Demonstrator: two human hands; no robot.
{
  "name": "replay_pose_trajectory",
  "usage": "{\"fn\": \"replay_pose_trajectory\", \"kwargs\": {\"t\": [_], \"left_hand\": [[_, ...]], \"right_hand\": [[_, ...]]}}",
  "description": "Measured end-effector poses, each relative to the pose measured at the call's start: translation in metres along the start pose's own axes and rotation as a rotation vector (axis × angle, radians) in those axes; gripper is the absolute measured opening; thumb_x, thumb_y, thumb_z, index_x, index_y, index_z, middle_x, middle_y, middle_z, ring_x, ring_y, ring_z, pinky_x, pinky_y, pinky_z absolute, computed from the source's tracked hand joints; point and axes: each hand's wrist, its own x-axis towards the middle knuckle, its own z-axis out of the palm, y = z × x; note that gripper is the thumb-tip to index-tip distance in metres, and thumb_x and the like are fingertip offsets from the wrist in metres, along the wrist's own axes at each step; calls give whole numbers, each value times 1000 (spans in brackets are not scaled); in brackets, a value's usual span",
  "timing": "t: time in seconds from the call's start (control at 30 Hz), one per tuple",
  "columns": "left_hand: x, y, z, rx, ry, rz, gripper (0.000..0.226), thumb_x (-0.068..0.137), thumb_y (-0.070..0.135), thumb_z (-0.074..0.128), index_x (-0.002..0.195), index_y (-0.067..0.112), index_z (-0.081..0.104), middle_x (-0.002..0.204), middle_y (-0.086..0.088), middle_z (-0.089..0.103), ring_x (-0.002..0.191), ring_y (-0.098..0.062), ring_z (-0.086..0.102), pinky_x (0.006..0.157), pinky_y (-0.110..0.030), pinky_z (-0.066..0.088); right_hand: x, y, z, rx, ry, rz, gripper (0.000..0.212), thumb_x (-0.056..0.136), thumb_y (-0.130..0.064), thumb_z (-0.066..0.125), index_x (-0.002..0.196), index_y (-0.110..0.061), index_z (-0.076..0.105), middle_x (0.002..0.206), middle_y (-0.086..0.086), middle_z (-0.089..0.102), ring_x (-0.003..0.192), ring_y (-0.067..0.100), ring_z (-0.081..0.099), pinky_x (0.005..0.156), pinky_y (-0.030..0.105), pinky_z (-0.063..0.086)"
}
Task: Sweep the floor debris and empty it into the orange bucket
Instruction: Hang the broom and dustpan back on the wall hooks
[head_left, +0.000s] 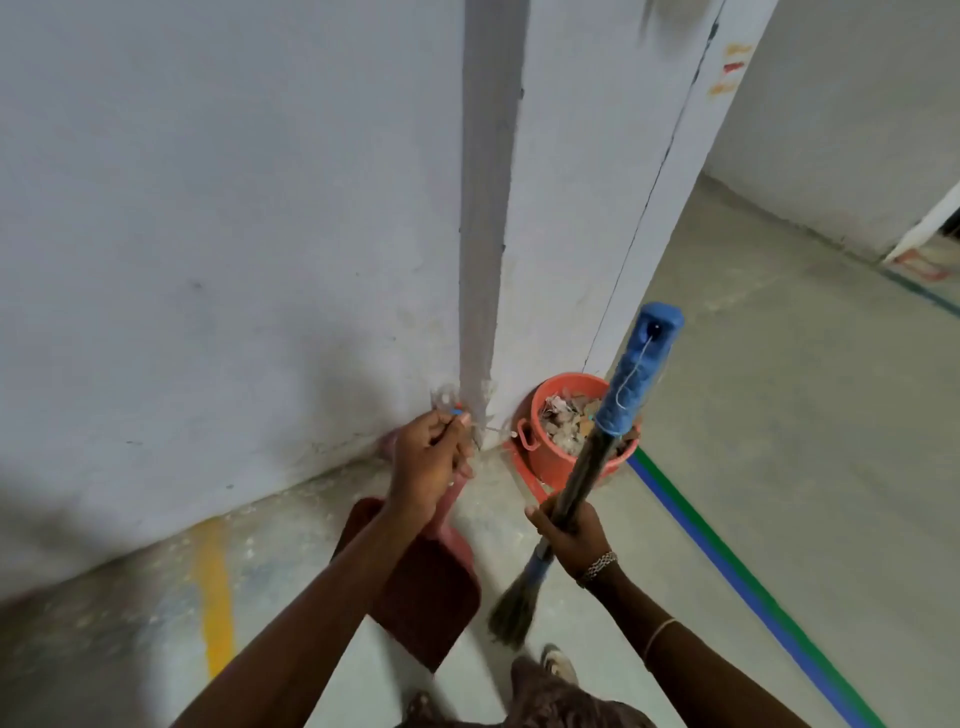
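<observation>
So the left hand (431, 462) is reaching forward with the arm nearly straight, fingers curling round the pink handle of the red dustpan (426, 587). There's also something small and clear with a blue bit poking out above the knuckles, too blurry to say what. The dustpan is hanging from that grip, handle end up and away, pan end pointing back down toward the person's feet, just above the floor (779, 415).

The right hand (571, 535) is closing around the broom (592, 467) low on its dark shaft, wrist bent, a bracelet (597, 566) showing. The broom is standing steeply, with the blue grip up and leaning away and the bristles fanning out below the hand beside the dustpan.

The orange bucket (540, 457) is sitting on the floor right against the base of the white column (545, 208), beyond both hands, with debris (569, 421) piling inside. A blue and green line (727, 566) is running along the floor on the right.
</observation>
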Motion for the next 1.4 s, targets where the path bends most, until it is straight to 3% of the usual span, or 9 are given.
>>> {"fn": "replay_pose_trajectory", "kwargs": {"t": [0.13,0.27,0.47,0.57,0.67,0.8,0.97,1.23,1.4], "left_hand": [[-3,20,1,-30,69,102,19,98,6,61,85,-8,62,72,-17,58,68,-22,53,63,-31,44],[-5,42,8,1,62,133,17,98,8,60,83,1,66,66,6,65,64,-6,60,63,-20,48],[-8,62,17,37,-196,102,37,83,45,73,110,20,73,83,1,71,74,-17,63,74,-35,52],[-12,71,30,100,-286,182,38,88,31,76,123,17,70,92,-1,75,82,-17,71,80,-31,57],[-9,80,42,176,-168,278,25,93,23,71,115,12,73,102,4,78,97,-13,73,91,-29,57],[-3,76,46,323,-66,283,39,84,53,68,103,20,75,91,9,77,86,-10,73,86,-40,60],[-9,60,52,349,-54,329,42,88,54,60,104,18,74,88,8,76,86,-10,72,82,-40,59],[1,54,44,395,-4,329,25,91,49,65,93,24,70,72,15,70,68,-7,67,67,-32,55],[2,53,43,499,-13,378,38,86,62,57,99,29,71,87,11,75,82,-4,71,78,-39,59]], "right_hand": [[2,-34,15,140,-143,-20,46,88,-21,75,60,3,49,52,23,57,46,27,58,54,38,52],[10,-58,20,156,-215,11,42,90,-25,73,53,-16,56,50,14,58,48,26,56,58,39,51],[18,-84,20,157,-283,-79,41,89,-38,70,66,-7,58,57,16,63,49,25,59,54,44,52],[24,-91,15,47,-359,-129,50,89,-46,69,57,-9,63,52,15,64,48,26,65,59,39,58],[32,-98,7,-24,-388,-172,51,91,-47,67,57,-9,66,54,10,67,52,23,68,67,39,60],[49,-122,-13,-59,-224,-325,44,83,-55,69,76,-12,64,63,8,66,56,24,63,61,45,54],[67,-168,-50,83,-247,-451,15,77,-17,69,92,-18,71,78,14,70,70,38,67,67,55,57],[64,-222,-78,263,-196,-510,28,86,-5,75,114,-10,73,96,7,76,88,26,74,78,44,62],[58,-239,-65,214,-182,-576,60,72,-11,88,126,-13,63,108,-4,73,97,13,72,86,30,59]]}}
